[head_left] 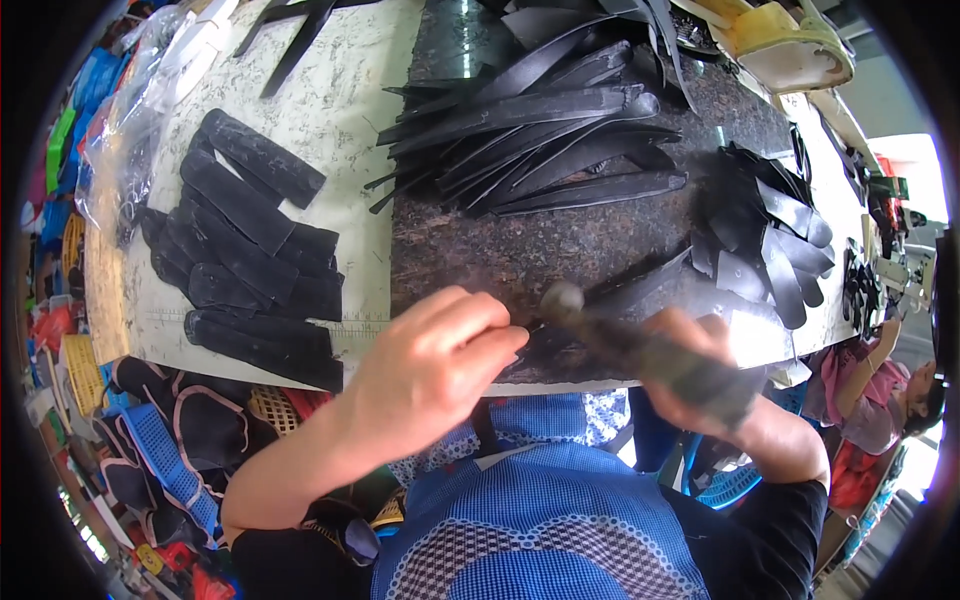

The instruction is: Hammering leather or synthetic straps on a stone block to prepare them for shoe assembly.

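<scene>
Directly between both hands [435,350], black strip [553,350], near blurred tool [622,345].

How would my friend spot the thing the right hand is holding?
Start at the big white table, then find the dark speckled slab on it. By the slab's edge nearest the person, the right hand holds a dark tool, blurred here. Its rounded, paler end sets it apart from the flat black strips beyond it.

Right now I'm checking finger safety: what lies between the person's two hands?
In the head view, between the left hand and right hand lie the rounded end of the blurred tool the right hand holds and, lower down, black material.
</scene>
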`<action>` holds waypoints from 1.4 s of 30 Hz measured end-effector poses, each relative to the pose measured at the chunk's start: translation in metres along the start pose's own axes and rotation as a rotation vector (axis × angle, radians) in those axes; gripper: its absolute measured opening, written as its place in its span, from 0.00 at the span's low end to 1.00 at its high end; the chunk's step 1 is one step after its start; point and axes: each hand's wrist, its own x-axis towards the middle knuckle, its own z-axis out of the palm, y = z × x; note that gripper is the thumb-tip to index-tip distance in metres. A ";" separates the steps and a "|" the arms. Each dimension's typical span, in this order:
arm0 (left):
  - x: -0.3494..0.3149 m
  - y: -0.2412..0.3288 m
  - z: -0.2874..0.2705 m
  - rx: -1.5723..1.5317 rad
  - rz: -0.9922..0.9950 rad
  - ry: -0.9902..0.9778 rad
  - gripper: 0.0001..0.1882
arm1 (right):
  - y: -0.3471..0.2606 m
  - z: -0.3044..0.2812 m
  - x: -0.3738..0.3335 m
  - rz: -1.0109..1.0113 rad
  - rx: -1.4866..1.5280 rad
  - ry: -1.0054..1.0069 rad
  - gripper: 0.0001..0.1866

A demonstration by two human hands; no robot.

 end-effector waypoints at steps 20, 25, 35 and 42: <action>-0.025 0.017 0.019 0.163 -0.124 0.275 0.12 | -0.015 -0.001 0.029 -0.036 0.040 -0.148 0.10; -0.029 0.019 0.025 0.127 -0.148 0.358 0.16 | -0.012 0.005 0.024 -0.048 -0.002 -0.067 0.11; -0.034 0.019 0.025 0.216 -0.163 0.379 0.18 | -0.016 0.007 0.031 -0.017 0.109 -0.133 0.11; -0.033 0.027 0.035 0.168 -0.233 0.412 0.16 | -0.015 0.005 0.023 -0.037 0.032 -0.095 0.13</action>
